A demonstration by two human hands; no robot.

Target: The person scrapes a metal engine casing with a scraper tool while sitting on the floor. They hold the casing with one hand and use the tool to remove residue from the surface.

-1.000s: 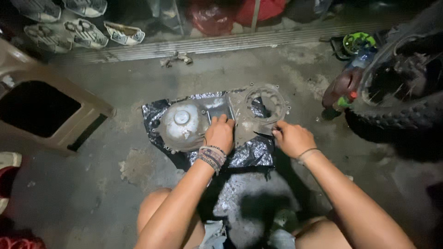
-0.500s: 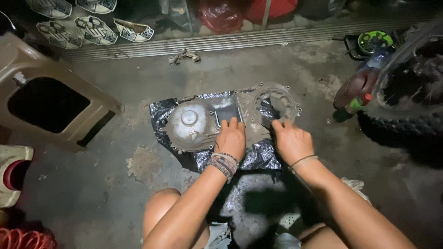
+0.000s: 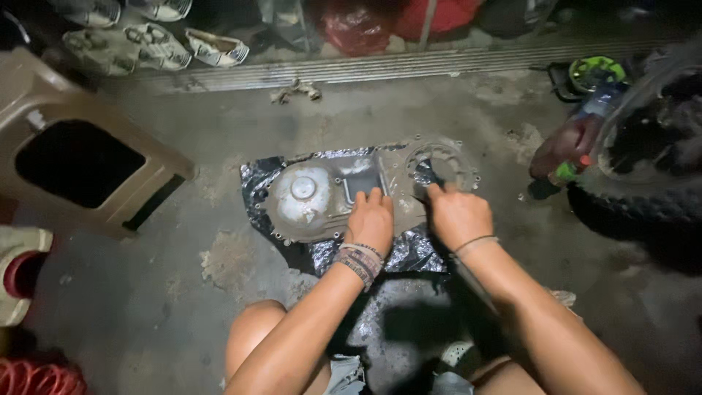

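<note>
Grey cast-metal engine cover (image 3: 322,201) lies flat on a crinkled dark foil sheet (image 3: 409,252) on the concrete floor (image 3: 183,292), long axis running left to right. Left hand (image 3: 371,223) presses flat on its near edge, holding nothing; right hand (image 3: 458,216) touches the ring-shaped right end (image 3: 439,164), fingers bent.

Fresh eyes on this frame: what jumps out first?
A grey metal engine cover lies on a crinkled black plastic sheet on the concrete floor, centre frame. The left hand presses on it; the right hand rests at its ring-shaped end. A knobbly tyre sits right, a beige plastic stool left.
</note>
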